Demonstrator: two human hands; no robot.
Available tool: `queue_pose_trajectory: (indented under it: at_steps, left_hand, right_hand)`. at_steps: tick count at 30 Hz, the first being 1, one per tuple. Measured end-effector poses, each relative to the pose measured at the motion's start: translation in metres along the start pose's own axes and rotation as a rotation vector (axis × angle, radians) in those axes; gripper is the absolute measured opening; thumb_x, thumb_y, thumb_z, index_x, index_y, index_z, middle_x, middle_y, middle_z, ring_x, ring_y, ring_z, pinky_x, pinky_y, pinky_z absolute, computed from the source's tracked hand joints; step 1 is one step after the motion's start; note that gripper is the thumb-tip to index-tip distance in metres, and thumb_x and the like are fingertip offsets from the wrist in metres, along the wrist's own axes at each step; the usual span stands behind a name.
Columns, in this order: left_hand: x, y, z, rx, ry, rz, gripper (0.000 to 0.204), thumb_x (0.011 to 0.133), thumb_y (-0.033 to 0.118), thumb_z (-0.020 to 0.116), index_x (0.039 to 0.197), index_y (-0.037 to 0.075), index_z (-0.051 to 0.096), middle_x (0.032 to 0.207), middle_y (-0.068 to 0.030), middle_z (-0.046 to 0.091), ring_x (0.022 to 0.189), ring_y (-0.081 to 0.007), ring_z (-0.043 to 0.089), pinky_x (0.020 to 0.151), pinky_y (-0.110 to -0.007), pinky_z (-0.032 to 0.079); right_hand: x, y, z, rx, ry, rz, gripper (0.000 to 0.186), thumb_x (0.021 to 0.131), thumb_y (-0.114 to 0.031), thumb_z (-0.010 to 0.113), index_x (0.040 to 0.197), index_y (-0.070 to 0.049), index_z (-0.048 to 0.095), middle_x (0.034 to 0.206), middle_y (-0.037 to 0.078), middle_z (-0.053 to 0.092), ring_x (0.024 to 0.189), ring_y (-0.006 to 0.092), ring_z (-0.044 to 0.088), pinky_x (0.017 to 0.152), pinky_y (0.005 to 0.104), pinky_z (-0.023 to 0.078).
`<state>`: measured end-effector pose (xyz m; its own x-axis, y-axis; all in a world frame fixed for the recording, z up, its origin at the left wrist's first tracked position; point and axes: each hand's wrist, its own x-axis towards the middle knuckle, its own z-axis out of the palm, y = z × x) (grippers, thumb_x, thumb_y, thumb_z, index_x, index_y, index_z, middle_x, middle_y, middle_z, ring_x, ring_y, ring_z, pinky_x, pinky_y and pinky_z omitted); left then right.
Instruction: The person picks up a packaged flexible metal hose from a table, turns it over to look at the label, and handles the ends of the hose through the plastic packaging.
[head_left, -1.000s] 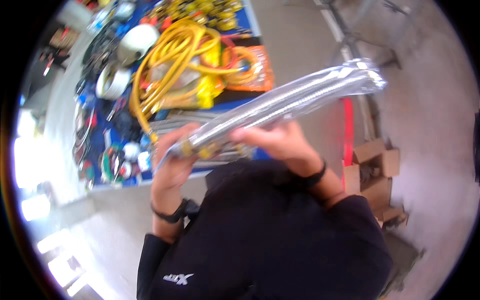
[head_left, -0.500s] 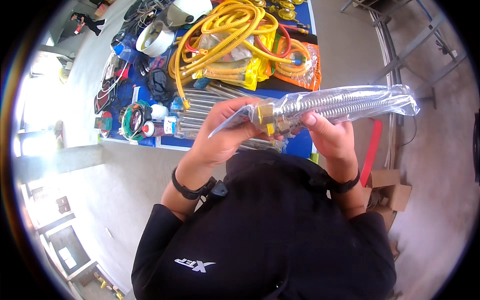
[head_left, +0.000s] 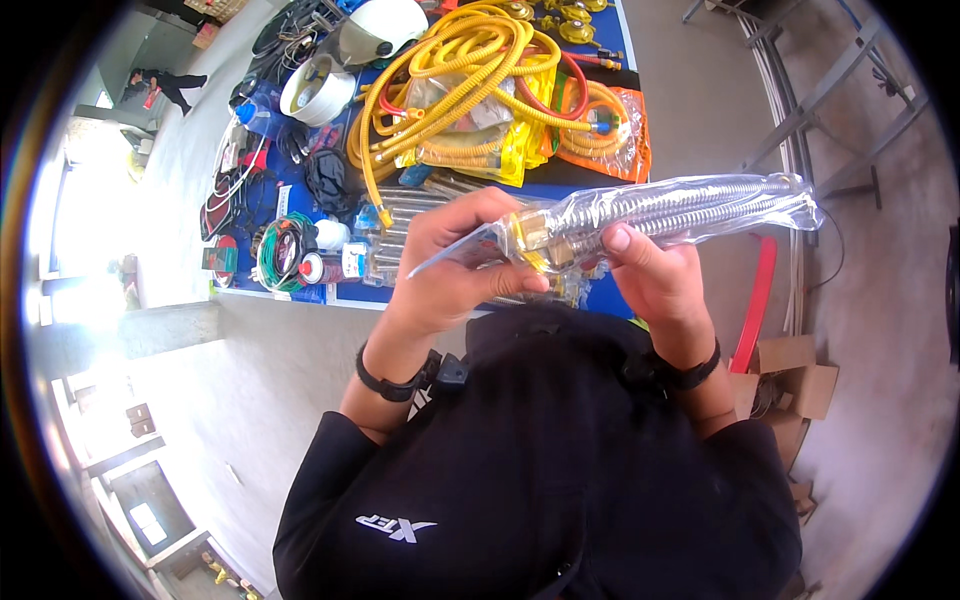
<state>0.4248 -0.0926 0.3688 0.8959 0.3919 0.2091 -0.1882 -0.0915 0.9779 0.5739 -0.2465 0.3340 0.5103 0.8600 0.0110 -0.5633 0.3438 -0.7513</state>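
I hold a clear plastic bag of corrugated steel hoses point(head_left: 703, 200) across my body, with brass fittings point(head_left: 532, 240) at its left end and a flat flap sticking out leftward. My left hand point(head_left: 445, 270) is closed round the fittings end, its thumb beneath them. My right hand point(head_left: 655, 280) grips the bag a little right of the fittings, thumb pressed on the front. Behind the bag, more steel tubes in plastic point(head_left: 390, 235) lie on the blue table point(head_left: 600, 300).
Yellow hoses point(head_left: 450, 70), an orange package point(head_left: 630, 165), a white reel point(head_left: 310, 100), a white helmet point(head_left: 390, 25), cable coils point(head_left: 280, 255) and yellow regulators point(head_left: 575, 25) crowd the table. At right are metal frames point(head_left: 820, 120) and cartons point(head_left: 805, 395). A person point(head_left: 170, 85) stands far left.
Since a second ago, the bagged hoses have levelled out from a steep rightward rise. From half a second ago, my left hand's thumb has moved slightly under the fittings; both hands still grip.
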Motion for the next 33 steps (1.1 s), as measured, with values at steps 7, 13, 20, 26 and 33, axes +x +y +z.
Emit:
queue_pose_trajectory:
  at_steps: [7, 13, 20, 26, 33]
  left_hand:
    - [0.001, -0.009, -0.010, 0.091, -0.052, 0.177, 0.031, 0.063, 0.003, 0.090, 0.083, 0.003, 0.066, 0.087, -0.0056, 0.067, 0.079, -0.0131, 0.062, 0.069, -0.027, 0.048]
    - [0.006, -0.012, -0.018, 0.042, -0.177, 0.203, 0.029, 0.061, 0.004, 0.090, 0.075, 0.005, 0.065, 0.078, -0.0055, 0.068, 0.070, -0.0135, 0.063, 0.062, -0.025, 0.047]
    - [0.008, -0.025, -0.023, -0.284, -0.267, 0.091, 0.023, 0.067, 0.007, 0.086, 0.074, 0.004, 0.065, 0.078, -0.0092, 0.069, 0.068, -0.0147, 0.064, 0.061, -0.025, 0.047]
    - [0.007, -0.032, -0.026, -0.279, -0.240, 0.104, 0.024, 0.067, 0.004, 0.086, 0.078, 0.000, 0.066, 0.082, -0.0084, 0.068, 0.070, -0.0141, 0.062, 0.064, -0.026, 0.046]
    - [-0.003, -0.023, -0.012, -0.269, -0.002, -0.090, 0.048, 0.069, 0.004, 0.088, 0.109, -0.004, 0.062, 0.103, -0.0095, 0.066, 0.090, -0.0144, 0.065, 0.077, -0.027, 0.053]
  right_hand:
    - [-0.001, 0.001, 0.005, 0.054, -0.034, 0.038, 0.029, 0.085, -0.009, 0.075, 0.110, 0.002, 0.064, 0.100, 0.011, 0.070, 0.090, 0.0203, 0.067, 0.070, 0.0328, 0.059]
    - [0.002, -0.005, 0.000, 0.013, -0.137, 0.156, 0.028, 0.085, -0.007, 0.075, 0.110, 0.003, 0.064, 0.102, 0.012, 0.070, 0.091, 0.0209, 0.067, 0.070, 0.0329, 0.059]
    - [0.004, -0.004, 0.006, 0.028, -0.166, 0.173, 0.026, 0.085, -0.007, 0.075, 0.108, 0.002, 0.066, 0.101, 0.011, 0.070, 0.090, 0.0193, 0.067, 0.071, 0.0320, 0.059]
    - [0.005, -0.001, 0.006, 0.022, -0.156, 0.131, 0.027, 0.086, -0.008, 0.075, 0.109, 0.002, 0.065, 0.101, 0.011, 0.070, 0.089, 0.0184, 0.067, 0.073, 0.0316, 0.057]
    - [0.006, 0.002, 0.006, -0.018, 0.063, -0.002, 0.028, 0.084, -0.008, 0.077, 0.108, 0.003, 0.065, 0.099, 0.010, 0.070, 0.089, 0.0183, 0.067, 0.075, 0.0313, 0.057]
